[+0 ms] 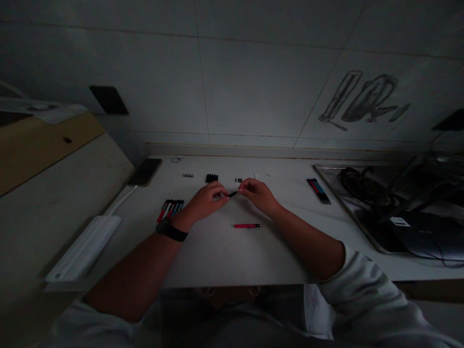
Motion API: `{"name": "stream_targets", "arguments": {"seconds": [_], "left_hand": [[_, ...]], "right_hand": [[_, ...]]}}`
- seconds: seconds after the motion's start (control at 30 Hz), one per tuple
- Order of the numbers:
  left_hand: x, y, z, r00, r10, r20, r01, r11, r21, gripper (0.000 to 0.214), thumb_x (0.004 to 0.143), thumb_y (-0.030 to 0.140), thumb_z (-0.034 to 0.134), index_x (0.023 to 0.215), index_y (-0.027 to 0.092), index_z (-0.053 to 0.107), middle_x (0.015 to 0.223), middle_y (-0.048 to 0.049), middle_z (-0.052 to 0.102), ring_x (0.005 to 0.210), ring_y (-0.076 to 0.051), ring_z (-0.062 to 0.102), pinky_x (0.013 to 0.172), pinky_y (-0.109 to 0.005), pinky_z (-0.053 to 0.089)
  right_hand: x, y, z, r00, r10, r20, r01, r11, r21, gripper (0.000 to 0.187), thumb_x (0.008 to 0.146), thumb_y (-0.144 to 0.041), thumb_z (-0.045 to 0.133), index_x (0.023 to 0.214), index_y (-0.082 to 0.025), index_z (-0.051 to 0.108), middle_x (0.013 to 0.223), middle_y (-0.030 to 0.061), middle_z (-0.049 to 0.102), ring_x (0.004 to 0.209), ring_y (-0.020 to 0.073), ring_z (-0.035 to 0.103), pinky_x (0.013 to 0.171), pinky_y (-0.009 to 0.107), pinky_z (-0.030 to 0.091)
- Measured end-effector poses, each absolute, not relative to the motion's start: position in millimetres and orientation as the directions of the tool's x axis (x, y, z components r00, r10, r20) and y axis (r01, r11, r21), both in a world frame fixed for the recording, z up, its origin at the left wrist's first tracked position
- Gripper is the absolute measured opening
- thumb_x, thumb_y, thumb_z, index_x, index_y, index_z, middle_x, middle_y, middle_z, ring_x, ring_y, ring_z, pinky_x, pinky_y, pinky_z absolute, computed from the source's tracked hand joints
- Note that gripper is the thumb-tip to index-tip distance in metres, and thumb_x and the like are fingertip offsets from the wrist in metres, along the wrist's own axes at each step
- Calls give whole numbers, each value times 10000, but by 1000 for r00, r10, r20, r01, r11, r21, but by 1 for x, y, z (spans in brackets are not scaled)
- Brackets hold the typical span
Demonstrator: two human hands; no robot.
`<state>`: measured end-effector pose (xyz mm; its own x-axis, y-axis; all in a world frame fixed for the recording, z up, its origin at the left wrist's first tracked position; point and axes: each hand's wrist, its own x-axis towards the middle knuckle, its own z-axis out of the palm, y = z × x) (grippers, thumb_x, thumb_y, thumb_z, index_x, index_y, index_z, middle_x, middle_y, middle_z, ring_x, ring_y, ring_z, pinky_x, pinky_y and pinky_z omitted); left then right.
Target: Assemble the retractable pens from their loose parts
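Observation:
My left hand [210,199], with a dark watch on its wrist, pinches a slim black pen part [232,194] over the middle of the table. At that part's other end, the fingertips of my right hand [258,194] are closed; any smaller piece between them is too small to make out. A red pen [248,226] lies crosswise on the table, nearer to me. Beyond my hands sit a row of small springs [188,175], a group of short black pieces [212,178] and some tiny dark pieces [238,180]. Several red, white and blue pen barrels [171,209] lie beside my left wrist.
A bundle of black, red and blue refills or pens [318,191] lies to the right, near a metal tray [357,220] holding cables and a dark device. On the left are a phone [145,172] and a white power strip [85,249]. A wall closes the back.

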<state>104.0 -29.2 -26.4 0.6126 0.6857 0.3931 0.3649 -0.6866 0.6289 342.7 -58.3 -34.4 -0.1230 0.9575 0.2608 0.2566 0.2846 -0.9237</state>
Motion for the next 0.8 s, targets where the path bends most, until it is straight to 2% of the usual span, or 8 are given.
{"name": "stream_targets", "arguments": {"seconds": [0.13,0.27,0.4,0.47,0.53,0.63,0.8], "left_hand": [[104,-30,-25,609,683,403,358,-691,628,96,924,294,677,931,199,694,948,-28,622,856,-167,601,796,-329,501],[105,-31,-22,606,686,403,315,-672,670,114,932,307,671,937,197,700,961,-37,630,863,-168,613,811,-330,515],[103,-28,-22,546,735,402,269,-609,746,157,953,344,645,968,198,702,1018,-53,650,928,-179,641,833,-325,534],[102,-25,-25,489,767,416,243,-578,779,177,953,363,645,1003,202,700,1056,-57,655,972,-185,649,842,-323,537],[101,-22,-28,451,785,424,230,-561,795,190,950,374,650,1021,205,699,1065,-58,658,982,-187,652,843,-325,538],[100,-21,-29,459,781,424,246,-570,784,196,956,385,646,1020,208,700,1055,-55,658,972,-184,649,835,-322,533],[100,-23,-27,483,777,403,270,-570,776,184,971,376,634,993,203,692,1046,-48,651,967,-175,645,820,-307,526]], "right_hand": [[340,-62,-35,-146,949,278,321,311,-894,212,859,-425,707,870,-214,685,848,19,709,789,162,653,785,316,509],[341,-63,-29,-153,936,316,338,350,-874,229,871,-441,711,956,-231,748,972,48,755,908,186,696,874,336,532],[364,-54,-18,-14,935,355,315,341,-886,308,954,-478,613,1091,-237,748,981,56,764,922,189,709,876,340,550],[385,-47,-13,84,920,383,398,322,-859,314,974,-461,577,1094,-226,747,953,59,763,897,192,712,846,337,555],[407,-41,-11,112,908,404,580,271,-768,264,964,-397,593,1062,-222,765,996,64,773,914,200,714,874,345,546],[430,-35,-15,85,945,316,823,112,-557,219,933,-309,643,1070,-231,796,1070,62,786,912,206,716,904,347,534],[438,-33,-27,23,989,143,950,23,-311,298,939,-252,628,1180,-238,802,1188,71,774,973,206,724,906,305,524]]}}
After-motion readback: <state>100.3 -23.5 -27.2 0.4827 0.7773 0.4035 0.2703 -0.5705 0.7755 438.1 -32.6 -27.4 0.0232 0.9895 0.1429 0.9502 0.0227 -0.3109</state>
